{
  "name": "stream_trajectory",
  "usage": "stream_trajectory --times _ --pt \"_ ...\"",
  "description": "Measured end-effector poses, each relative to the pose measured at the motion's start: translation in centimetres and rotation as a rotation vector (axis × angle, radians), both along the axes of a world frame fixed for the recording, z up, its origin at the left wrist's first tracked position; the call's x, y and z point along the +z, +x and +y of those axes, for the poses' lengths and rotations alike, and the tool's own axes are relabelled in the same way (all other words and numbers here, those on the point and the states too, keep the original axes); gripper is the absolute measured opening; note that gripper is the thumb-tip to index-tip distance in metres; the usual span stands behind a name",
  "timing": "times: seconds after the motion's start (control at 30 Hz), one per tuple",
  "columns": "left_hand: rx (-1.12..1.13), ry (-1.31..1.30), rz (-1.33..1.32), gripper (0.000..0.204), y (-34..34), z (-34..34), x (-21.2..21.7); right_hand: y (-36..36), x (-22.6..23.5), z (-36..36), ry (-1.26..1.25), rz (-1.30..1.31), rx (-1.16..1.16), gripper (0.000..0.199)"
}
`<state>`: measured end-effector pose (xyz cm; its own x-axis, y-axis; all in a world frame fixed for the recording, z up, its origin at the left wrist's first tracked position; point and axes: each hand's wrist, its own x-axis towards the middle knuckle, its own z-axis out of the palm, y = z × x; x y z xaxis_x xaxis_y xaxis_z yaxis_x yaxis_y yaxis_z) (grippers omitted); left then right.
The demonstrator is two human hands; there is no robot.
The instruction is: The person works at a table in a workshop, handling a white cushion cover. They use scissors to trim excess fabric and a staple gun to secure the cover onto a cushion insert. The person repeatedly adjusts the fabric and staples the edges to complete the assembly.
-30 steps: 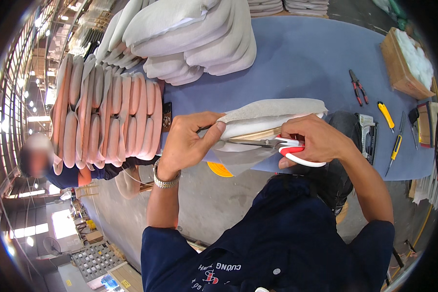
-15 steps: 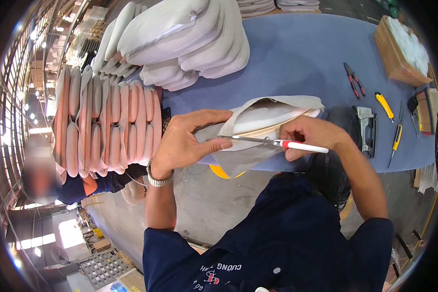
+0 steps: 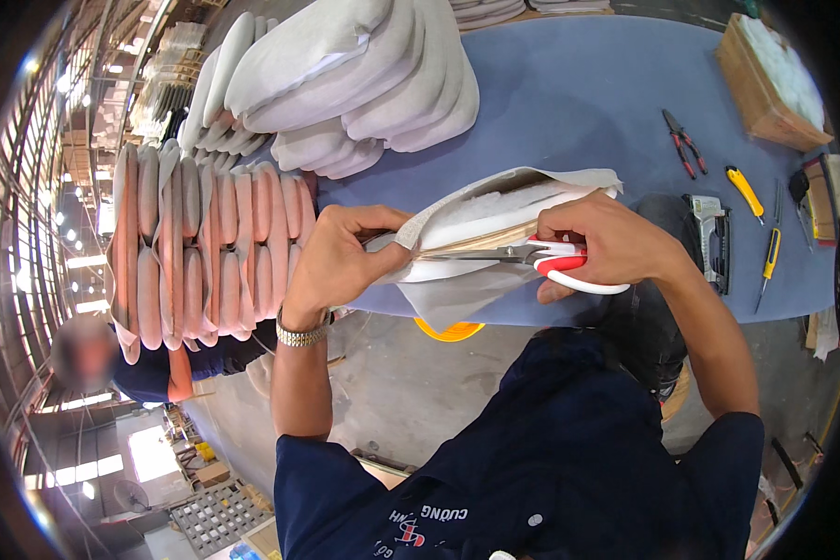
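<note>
A padded cushion (image 3: 495, 207) is held over the near table edge. Its grey fabric cover (image 3: 453, 297) gapes along one side, baring white padding and a thin wooden board edge. My left hand (image 3: 350, 254) pinches the cover at the cushion's left end, thumb and fingers closed on the cloth. In my right hand (image 3: 607, 238) are scissors (image 3: 562, 265) with red and white handles. Their blades point left and lie along the opening beside the board edge, tips close to my left thumb. Some right fingers are hidden behind the handles and cushion.
Finished-looking grey cushions (image 3: 345, 84) are piled at the back left, with rows of stacked pads (image 3: 210, 247) beside a co-worker. To the right lie pliers (image 3: 684, 145), a yellow cutter (image 3: 745, 194), a staple gun (image 3: 709, 243), a screwdriver (image 3: 770, 257) and a carton of white stuffing (image 3: 765, 103).
The scissors have turned in my right hand, showing more of their red handle, and their blades sit along the board edge. The cover opening is wider, and my left hand has shifted slightly left.
</note>
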<state>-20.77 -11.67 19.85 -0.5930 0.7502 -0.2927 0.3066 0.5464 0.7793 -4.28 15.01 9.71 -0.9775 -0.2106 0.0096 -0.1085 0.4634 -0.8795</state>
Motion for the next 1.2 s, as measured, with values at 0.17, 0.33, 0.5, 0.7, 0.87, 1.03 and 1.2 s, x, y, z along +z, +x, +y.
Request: stream_trajectory --times 0.17,0.33,0.5,0.7,0.87,1.03,1.2 --pt "0.039 -0.020 -0.047 0.022 -0.1 0.2 0.3 -1.1 -0.2 -0.5 0.053 0.035 0.018 0.062" --pt "0.032 -0.014 -0.048 0.021 -0.6 0.2 0.2 -1.8 -1.2 -0.9 0.068 0.132 -0.007 0.064" --pt "0.017 0.015 -0.081 0.016 -1.1 -0.2 -0.2 -1.8 -1.2 -0.6 0.074 0.059 -0.014 0.064" --pt "-0.007 0.023 -0.105 0.015 -1.3 0.2 -0.1 -2.3 -1.1 -0.9 0.032 0.064 -0.001 0.060" --pt "-0.014 0.027 -0.105 0.015 -1.3 0.4 0.1 -2.7 -1.1 -1.0 0.040 0.096 0.018 0.065" --pt "-0.029 0.018 -0.094 0.018 -0.8 0.8 0.4 -3.0 -0.1 -1.4 0.011 0.076 0.048 0.070" --pt "-0.040 -0.012 -0.085 0.021 -1.0 1.3 0.6 -3.0 1.3 -1.5 0.147 0.023 0.028 0.070"
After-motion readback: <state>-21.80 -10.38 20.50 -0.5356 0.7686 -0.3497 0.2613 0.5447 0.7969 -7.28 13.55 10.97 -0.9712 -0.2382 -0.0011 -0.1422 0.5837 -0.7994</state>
